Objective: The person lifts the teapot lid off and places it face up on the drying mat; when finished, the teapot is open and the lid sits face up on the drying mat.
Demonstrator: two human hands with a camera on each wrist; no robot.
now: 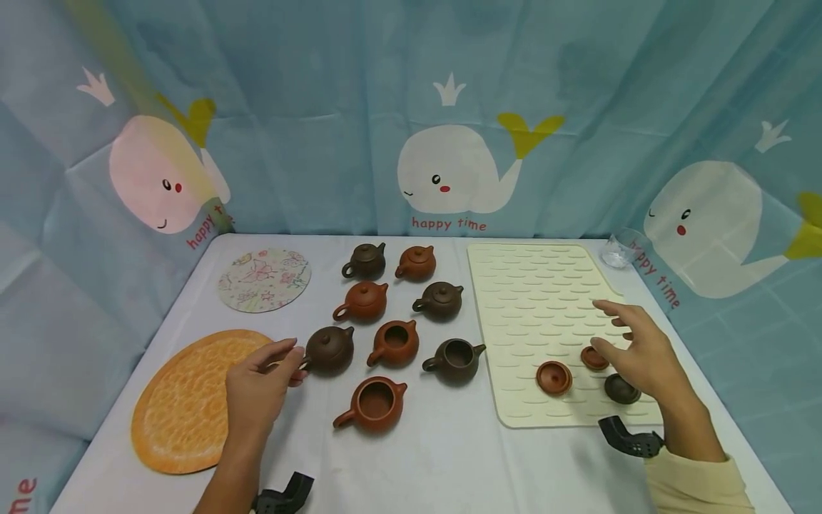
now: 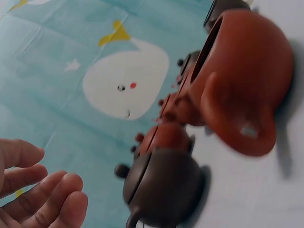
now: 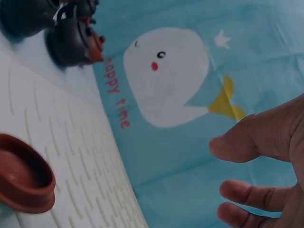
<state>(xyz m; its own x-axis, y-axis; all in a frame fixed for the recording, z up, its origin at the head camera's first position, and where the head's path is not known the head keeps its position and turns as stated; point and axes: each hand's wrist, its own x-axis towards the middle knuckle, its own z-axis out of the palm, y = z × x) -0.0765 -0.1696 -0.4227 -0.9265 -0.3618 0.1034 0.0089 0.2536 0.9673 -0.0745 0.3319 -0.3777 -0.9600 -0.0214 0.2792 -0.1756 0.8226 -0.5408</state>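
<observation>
My left hand (image 1: 260,382) hovers at the handle side of a lidded dark brown teapot (image 1: 330,350). Its fingers are loosely bent and hold nothing; in the left wrist view they stand apart from that dark teapot (image 2: 164,185). Over the cream mat (image 1: 533,285), my right hand (image 1: 638,353) has thumb and fingers spread, with nothing between them. Beneath and beside it lie a large reddish lid (image 1: 554,378), a smaller reddish lid (image 1: 594,358) and a dark lid (image 1: 621,389). Three teapots stand uncovered: a front reddish one (image 1: 375,405), a middle reddish one (image 1: 394,345) and a dark one (image 1: 457,360).
Behind stand more lidded teapots, among them a reddish one (image 1: 364,301) and a dark one (image 1: 442,300). An orange round placemat (image 1: 186,407) and a floral round mat (image 1: 265,280) lie at left. A clear glass cup (image 1: 619,250) stands at the back right corner.
</observation>
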